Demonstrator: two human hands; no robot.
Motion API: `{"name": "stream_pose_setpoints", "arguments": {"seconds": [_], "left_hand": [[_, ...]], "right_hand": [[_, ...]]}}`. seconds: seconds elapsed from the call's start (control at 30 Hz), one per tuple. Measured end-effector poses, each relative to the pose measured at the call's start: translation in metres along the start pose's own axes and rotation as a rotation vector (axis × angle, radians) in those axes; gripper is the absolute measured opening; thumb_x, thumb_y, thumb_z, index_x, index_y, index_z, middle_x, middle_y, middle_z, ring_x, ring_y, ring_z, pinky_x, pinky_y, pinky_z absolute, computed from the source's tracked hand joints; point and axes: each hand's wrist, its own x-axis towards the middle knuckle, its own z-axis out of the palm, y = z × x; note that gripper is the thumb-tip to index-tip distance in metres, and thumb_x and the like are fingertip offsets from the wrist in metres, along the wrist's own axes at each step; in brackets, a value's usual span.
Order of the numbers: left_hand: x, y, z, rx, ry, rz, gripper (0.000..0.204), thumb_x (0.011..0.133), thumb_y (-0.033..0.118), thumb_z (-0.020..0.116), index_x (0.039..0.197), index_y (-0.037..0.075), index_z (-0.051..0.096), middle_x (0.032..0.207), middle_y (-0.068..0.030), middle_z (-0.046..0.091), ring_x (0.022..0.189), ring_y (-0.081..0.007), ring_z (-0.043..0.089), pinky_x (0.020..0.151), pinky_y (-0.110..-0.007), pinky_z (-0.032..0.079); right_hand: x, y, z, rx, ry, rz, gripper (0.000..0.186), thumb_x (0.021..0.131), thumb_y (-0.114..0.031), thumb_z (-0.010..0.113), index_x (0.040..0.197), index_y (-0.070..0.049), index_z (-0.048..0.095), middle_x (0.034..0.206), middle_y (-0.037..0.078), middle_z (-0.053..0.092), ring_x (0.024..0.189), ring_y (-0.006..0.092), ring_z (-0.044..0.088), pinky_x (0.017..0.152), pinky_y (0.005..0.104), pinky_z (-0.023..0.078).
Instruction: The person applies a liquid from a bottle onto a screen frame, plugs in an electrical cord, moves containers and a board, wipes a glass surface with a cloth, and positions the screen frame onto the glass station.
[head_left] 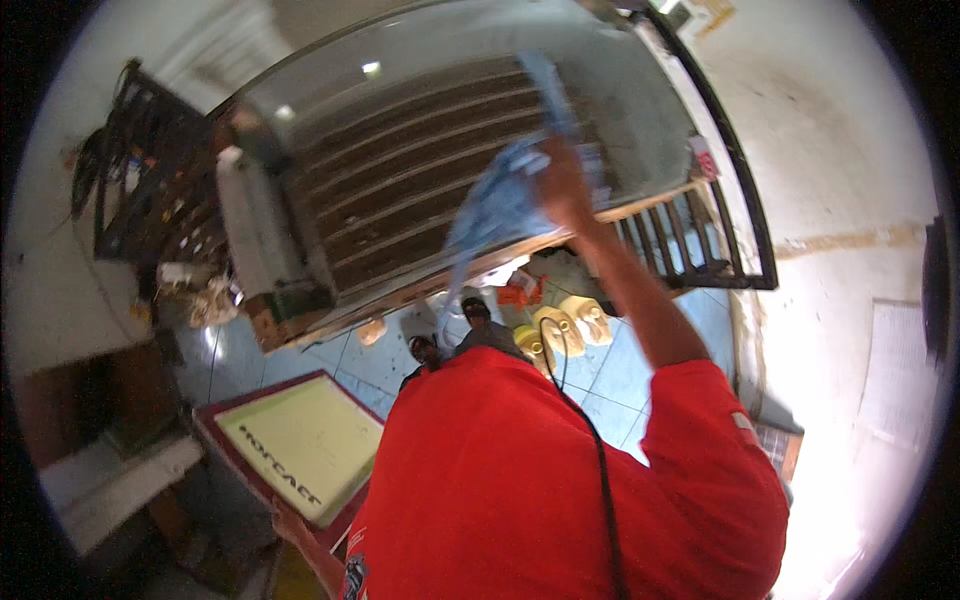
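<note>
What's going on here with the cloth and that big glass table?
A person in a red shirt presses a blue cloth against the glass top of a large table with the right hand. The left hand grips the lower edge of a red-framed printing screen with yellow mesh, held down by the person's side. Yellow jugs stand on the tiled floor under the table.
</note>
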Motion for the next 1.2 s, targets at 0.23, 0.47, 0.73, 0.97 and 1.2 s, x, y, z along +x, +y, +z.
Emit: {"name": "stream_pose_setpoints", "arguments": {"seconds": [0.23,0.47,0.73,0.97,1.2], "left_hand": [[-0.034,0.064,-0.018,-0.137,-0.04,0.053,0.072,0.081,0.056,0.051,0.097,-0.014,0.057,0.089,-0.0272,0.06,0.08,-0.0374,0.06,0.069,-0.044,0.047],[0.004,0.008,-0.001,-0.058,0.05,0.029,0.074,0.08,0.057,0.051,0.097,-0.015,0.057,0.09,-0.029,0.06,0.081,-0.0387,0.059,0.072,-0.044,0.046],[0.008,0.003,-0.005,0.029,-0.012,0.021,0.075,0.081,0.055,0.05,0.101,-0.016,0.054,0.097,-0.0311,0.057,0.089,-0.0412,0.057,0.076,-0.045,0.045],[0.011,0.029,-0.004,0.011,-0.079,-0.029,0.078,0.08,0.058,0.049,0.101,-0.017,0.053,0.1,-0.032,0.056,0.093,-0.0425,0.055,0.08,-0.046,0.043],[0.03,-0.011,0.009,0.122,0.009,0.037,0.078,0.08,0.06,0.047,0.103,-0.015,0.054,0.099,-0.0311,0.056,0.092,-0.0401,0.056,0.079,-0.048,0.043]], "right_hand": [[0.133,-0.02,0.025,-0.443,-0.028,-0.16,0.039,0.084,-0.038,0.048,0.077,-0.004,0.065,0.082,0.015,0.062,0.083,0.0318,0.058,0.076,0.0453,0.043],[0.068,-0.27,0.071,0.263,-0.074,-0.414,0.036,0.078,-0.027,0.057,0.1,0.0,0.057,0.114,0.022,0.051,0.108,0.0345,0.047,0.093,0.0431,0.037],[0.039,-0.051,0.027,0.097,-0.062,-0.153,0.038,0.077,-0.017,0.059,0.112,-0.005,0.051,0.109,0.018,0.055,0.102,0.0332,0.052,0.085,0.0408,0.043],[0.153,-0.009,-0.089,-0.319,0.154,-0.05,0.045,0.071,-0.013,0.064,0.114,-0.011,0.052,0.112,0.014,0.054,0.102,0.0323,0.051,0.086,0.04,0.043],[0.069,-0.024,0.003,-0.12,-0.262,-0.138,0.055,0.076,-0.038,0.062,0.125,-0.017,0.045,0.129,0.023,0.039,0.112,0.0424,0.044,0.093,0.0468,0.038]]}}
